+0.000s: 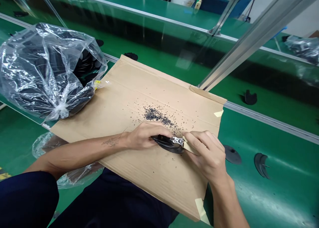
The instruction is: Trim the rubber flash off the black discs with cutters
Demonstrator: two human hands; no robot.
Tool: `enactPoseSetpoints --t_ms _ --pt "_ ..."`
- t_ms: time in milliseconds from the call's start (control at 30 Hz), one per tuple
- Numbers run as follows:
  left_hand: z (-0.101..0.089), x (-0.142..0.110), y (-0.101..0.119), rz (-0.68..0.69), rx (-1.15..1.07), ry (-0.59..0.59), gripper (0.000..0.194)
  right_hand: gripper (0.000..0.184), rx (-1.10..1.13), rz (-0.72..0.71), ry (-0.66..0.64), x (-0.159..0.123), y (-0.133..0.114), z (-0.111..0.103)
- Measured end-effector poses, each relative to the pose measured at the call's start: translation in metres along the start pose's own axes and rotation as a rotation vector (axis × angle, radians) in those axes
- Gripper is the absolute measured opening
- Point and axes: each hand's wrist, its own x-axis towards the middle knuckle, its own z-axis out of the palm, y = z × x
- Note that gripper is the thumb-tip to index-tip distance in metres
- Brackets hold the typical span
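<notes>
My left hand (146, 135) is closed around the left end of a curved black plastic part (169, 145), holding it just above a cardboard sheet (119, 95). In my right hand (205, 151) is a pair of nippers (177, 140) with pale handles, its metal head against the part's upper edge. My fingers hide most of the handles, and the blade tips are too small to make out. Beyond both hands, a scatter of small black bits (157, 116) lies on the cardboard.
A clear plastic bag (50, 72) full of black parts stands at the left. Loose black parts lie on the green table at the right, among them a round one (232, 154) and a curved one (261, 165). A metal post (249, 38) rises behind the cardboard.
</notes>
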Motion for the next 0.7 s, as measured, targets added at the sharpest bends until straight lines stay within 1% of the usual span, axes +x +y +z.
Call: enactPoseSetpoints --t_ms 200,333,567,700 --pt "-0.0003 0.0006 0.0024 -0.008 0.016 -0.012 0.014 0.009 -0.092 -0.032 0.018 0.0015 -0.0032 -0.0026" --pt "0.0013 -0.0013 -0.0003 -0.005 0.02 0.01 0.015 0.011 -0.081 -0.019 0.021 -0.0005 -0.0025 -0.0005" --pt "0.0024 -0.0022 -0.0019 -0.011 0.013 0.012 0.014 0.013 -0.058 -0.006 0.016 -0.0018 -0.0025 0.0009" --pt "0.0018 -0.0009 -0.0012 -0.029 0.057 0.009 0.016 0.015 -0.099 0.013 0.053 -0.0019 -0.0019 0.0035"
